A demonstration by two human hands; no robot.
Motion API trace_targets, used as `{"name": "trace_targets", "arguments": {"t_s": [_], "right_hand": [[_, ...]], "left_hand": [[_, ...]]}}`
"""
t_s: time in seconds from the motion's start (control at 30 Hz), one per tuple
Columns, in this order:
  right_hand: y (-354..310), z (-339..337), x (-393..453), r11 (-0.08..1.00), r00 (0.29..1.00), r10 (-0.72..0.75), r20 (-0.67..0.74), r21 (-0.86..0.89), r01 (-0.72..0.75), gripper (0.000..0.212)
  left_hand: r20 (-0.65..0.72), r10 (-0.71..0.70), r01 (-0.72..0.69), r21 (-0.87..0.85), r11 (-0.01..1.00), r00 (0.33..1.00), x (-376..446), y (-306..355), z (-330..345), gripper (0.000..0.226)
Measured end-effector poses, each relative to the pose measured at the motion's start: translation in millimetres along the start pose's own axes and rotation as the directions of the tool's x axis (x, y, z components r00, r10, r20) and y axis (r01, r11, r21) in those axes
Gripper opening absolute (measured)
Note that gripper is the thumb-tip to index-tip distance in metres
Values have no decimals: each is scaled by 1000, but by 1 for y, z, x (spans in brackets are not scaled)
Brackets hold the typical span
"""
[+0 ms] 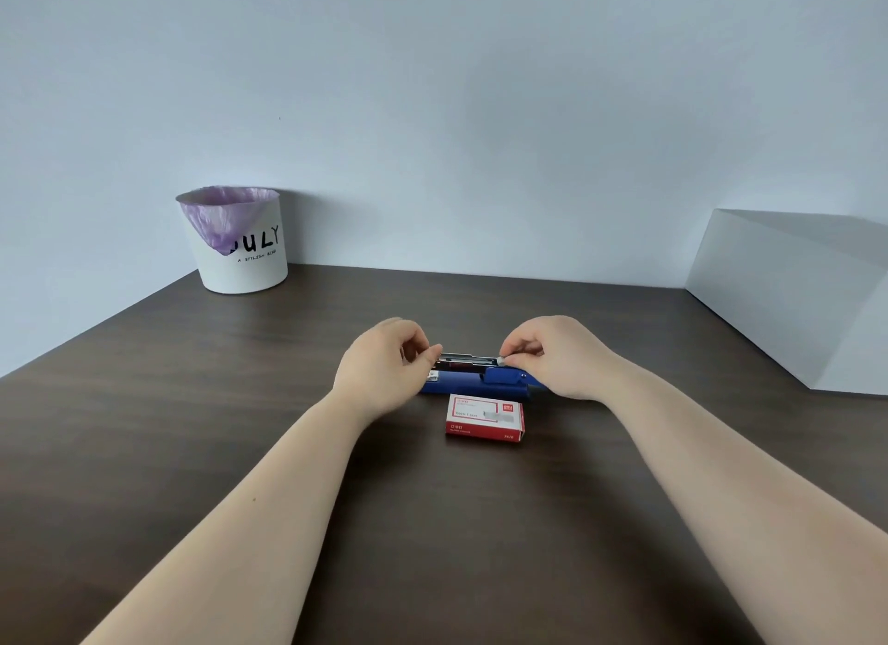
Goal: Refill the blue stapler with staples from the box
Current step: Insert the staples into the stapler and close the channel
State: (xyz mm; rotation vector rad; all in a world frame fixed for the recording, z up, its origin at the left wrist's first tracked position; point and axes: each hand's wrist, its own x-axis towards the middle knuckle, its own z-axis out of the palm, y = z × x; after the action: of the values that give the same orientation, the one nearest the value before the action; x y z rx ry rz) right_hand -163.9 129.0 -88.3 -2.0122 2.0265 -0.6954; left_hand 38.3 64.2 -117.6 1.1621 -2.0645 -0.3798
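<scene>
On the dark bench [192, 404], the blue stapler [473, 384] lies open between both hands. The left hand [384, 370] pinches its metal front end; the right hand [548, 356] pinches a small silver piece at its rear. The staple box [484, 417] sits closed just before it.
</scene>
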Motion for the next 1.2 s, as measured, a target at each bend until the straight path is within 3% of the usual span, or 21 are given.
{"name": "trace_targets", "arguments": {"t_s": [0.1,0.3,0.5,0.6,0.73,0.9,1.2], "right_hand": [[0,0,1,1000,1000,-10,18,-23,11,16],[-3,-2,3,997,999,-39,32,-68,41,17],[-6,4,1,995,996,-81,49,-62,84,24],[-3,3,-2,990,993,-104,-51,-99,98,28],[2,-2,-6,991,969,-110,-222,-95,91,11],[1,-1,-10,959,996,-81,-28,-273,70,23],[-6,6,-3,945,996,-76,43,-315,85,25]], "left_hand": [[-17,31,-31,-18,999,999,-1,-2,1,11],[249,-76,97,-72,993,965,-3,-5,5,41],[314,-33,48,-41,998,949,-5,-6,4,54],[318,-2,8,-16,1000,948,-4,-9,4,58],[312,11,-5,-18,1000,950,-2,-10,4,59],[313,10,-6,-15,1000,950,-3,-10,4,59],[317,17,-15,-10,1000,948,-3,-11,4,59]]}}
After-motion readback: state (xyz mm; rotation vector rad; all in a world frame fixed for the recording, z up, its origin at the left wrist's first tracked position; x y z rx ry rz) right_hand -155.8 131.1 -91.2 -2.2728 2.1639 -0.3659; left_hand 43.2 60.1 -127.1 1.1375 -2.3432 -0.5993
